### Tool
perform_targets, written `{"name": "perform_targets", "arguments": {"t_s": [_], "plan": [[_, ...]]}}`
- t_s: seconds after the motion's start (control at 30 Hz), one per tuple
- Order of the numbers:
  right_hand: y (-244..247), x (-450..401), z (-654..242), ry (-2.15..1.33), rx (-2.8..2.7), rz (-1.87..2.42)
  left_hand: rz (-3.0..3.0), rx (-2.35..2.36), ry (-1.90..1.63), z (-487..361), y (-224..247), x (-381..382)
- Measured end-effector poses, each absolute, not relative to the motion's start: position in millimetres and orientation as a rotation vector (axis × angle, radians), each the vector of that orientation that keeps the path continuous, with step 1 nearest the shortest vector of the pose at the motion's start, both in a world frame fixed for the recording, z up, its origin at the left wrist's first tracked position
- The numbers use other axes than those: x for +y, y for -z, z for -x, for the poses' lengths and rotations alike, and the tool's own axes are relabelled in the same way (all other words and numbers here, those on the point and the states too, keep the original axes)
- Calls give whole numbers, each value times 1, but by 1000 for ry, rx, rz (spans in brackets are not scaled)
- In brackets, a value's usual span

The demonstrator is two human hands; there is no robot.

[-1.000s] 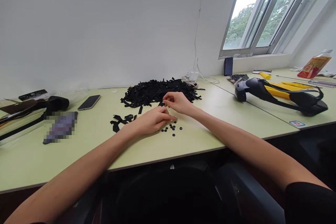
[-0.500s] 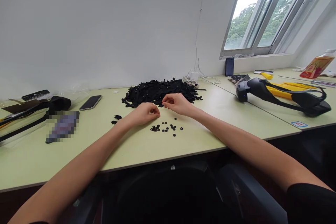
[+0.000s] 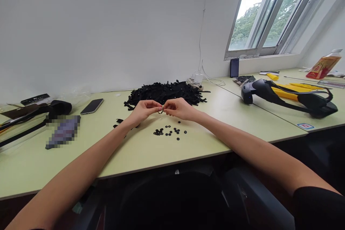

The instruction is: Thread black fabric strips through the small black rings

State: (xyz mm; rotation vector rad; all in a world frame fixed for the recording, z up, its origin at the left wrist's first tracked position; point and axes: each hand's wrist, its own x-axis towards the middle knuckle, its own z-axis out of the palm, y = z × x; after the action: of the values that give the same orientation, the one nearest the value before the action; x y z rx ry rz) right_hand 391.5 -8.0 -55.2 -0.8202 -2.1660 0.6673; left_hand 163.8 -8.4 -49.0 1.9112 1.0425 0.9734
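My left hand [image 3: 142, 113] and my right hand [image 3: 180, 109] meet fingertip to fingertip above the table. Both are closed in a pinch on a short black fabric strip [image 3: 160, 112], which curves down between them; the fingers hide much of it. Just behind my hands lies a heap of black fabric strips [image 3: 161, 92]. Several small round black discs [image 3: 158, 132], some with a hole in the middle, are scattered on the tabletop in front of my hands. A few loose strips [image 3: 118, 120] lie beside my left forearm, which partly covers them.
On the left are a phone [image 3: 92, 106], a blurred-out packet [image 3: 64, 131] and a black strapped device [image 3: 58, 107]. To the right, a black headset [image 3: 258, 91] rests near yellow items, with a bottle [image 3: 325, 65] beyond. A white charger [image 3: 198, 77] with cables sits by the wall [image 3: 107, 25].
My hands have come together, and the black strip now shows between their fingertips. My left hand has moved up and away from the discs. More loose strips show by my left forearm.
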Motion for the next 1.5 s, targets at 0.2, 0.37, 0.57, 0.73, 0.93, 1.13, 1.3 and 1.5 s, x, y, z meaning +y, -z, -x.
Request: {"name": "perform_targets", "arguments": {"t_s": [0.2, 0.37, 0.57, 0.73, 0.93, 1.13, 1.3, 1.5], "plan": [[56, -8, -391, -678, -2128, 859, -1906, 1068, -946, -165, 47, -12], [58, -6, -391, -657, -2130, 913, -1965, 1108, -874, -167, 39, -20], [57, -7, -390, -661, -2161, 937, -2071, 1066, -905, -167, 44, -17], [57, -6, -390, -682, -2174, 914, -2087, 1119, -903, -167, 47, -16], [57, -7, -389, -737, -2112, 898, -2009, 1085, -946, -168, 48, -17], [58, -7, -389, -772, -2049, 878, -1947, 1060, -953, -170, 48, -18], [57, -7, -389, -807, -2044, 878, -1927, 1039, -967, -168, 51, -15], [58, -7, -388, -851, -2039, 860, -2006, 1058, -980, -170, 51, -15]]}}
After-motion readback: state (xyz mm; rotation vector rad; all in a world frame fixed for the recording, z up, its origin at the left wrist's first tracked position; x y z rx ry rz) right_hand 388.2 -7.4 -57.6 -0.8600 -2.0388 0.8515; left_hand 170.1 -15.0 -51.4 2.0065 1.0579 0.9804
